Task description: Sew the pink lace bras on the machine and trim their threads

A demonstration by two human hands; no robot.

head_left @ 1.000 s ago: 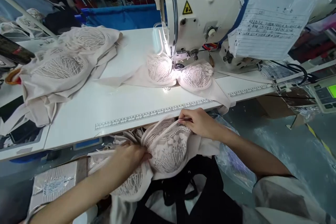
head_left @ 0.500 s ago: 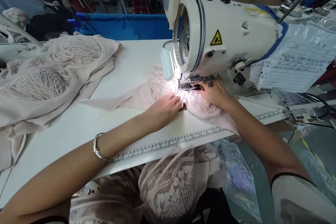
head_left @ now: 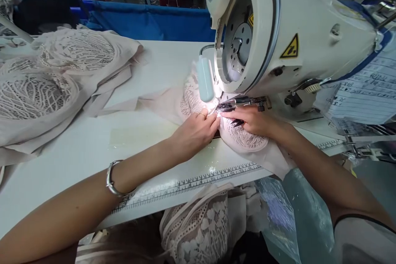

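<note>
A pale pink lace bra [head_left: 246,140] lies on the white sewing table, its middle under the presser foot [head_left: 225,107] of a sewing machine [head_left: 312,20]. My left hand [head_left: 196,134] pinches the fabric edge just in front of the foot, fingers closed. On the other side, my right hand [head_left: 255,120] rests over the right cup, index finger stretched to the fabric by the foot. Black pointed tips of what look like thread snips [head_left: 237,123] stick out from under its curled fingers. The needle is hidden from me. A small pale-green lamp [head_left: 205,78] lights the spot.
More lace bras [head_left: 77,51] are piled on the left of the table. A printed ruler strip [head_left: 192,183] runs along the front edge. Lace pieces [head_left: 198,222] lie below it, beside a clear plastic bag [head_left: 278,210]. Handwritten paper [head_left: 368,95] hangs at the right.
The view has come closer to the machine. My right hand has drawn out from behind the foot, its index finger now straight beside it; the snips' tips show more. My left hand keeps its pinch.
</note>
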